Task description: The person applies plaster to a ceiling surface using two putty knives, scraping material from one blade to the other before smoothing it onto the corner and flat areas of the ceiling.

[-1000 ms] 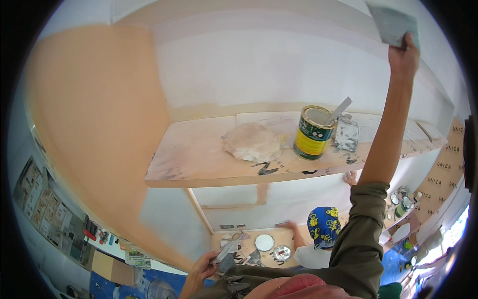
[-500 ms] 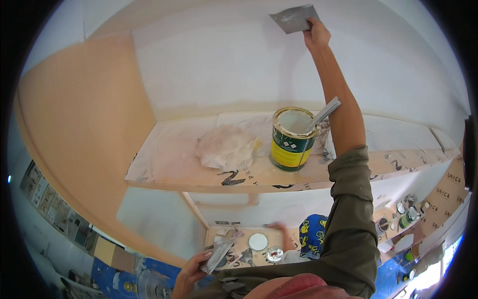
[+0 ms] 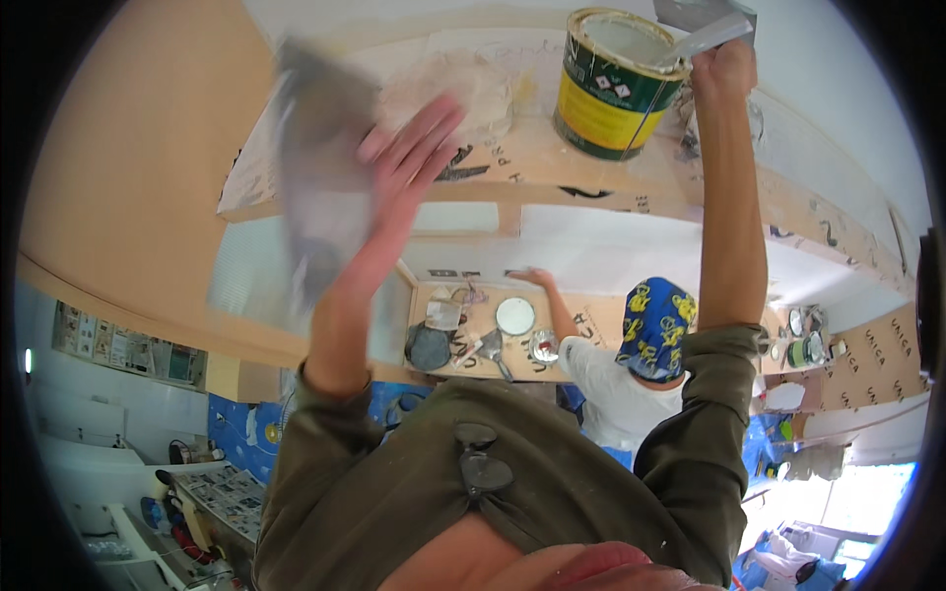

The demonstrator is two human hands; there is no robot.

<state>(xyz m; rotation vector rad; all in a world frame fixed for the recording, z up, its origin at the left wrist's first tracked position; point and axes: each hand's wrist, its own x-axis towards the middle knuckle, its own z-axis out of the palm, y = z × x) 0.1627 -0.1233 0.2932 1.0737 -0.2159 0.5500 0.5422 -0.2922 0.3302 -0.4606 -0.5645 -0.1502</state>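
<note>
Right hand [image 3: 727, 71]: fingers curled around a grey blade [image 3: 682, 12], which projects up and to the left, behind a pale strip [image 3: 705, 41] that leans out of a green-and-yellow tin [image 3: 608, 98]. The hand is just beside the tin's right rim. Left hand [image 3: 409, 163]: grasping a grey plate [image 3: 320, 138] (badly blurred, exact outline not determinable) on its thumb side, left of the tin.

The tin stands upright on a marked wooden shelf [image 3: 542, 138], right of a pale, flattened heap [image 3: 458, 94]. Below, a tabletop [image 3: 581, 300] carries a white disc [image 3: 514, 316], a shiny round container [image 3: 543, 345] and a spatula [image 3: 495, 345]. A co-worker in a blue-and-yellow cap [image 3: 655, 325] reaches over it. Blue covering [image 3: 236, 428] shows at lower left.

Right arm: raised, nearly straight. Left arm: raised, bent, with fingers extended.
</note>
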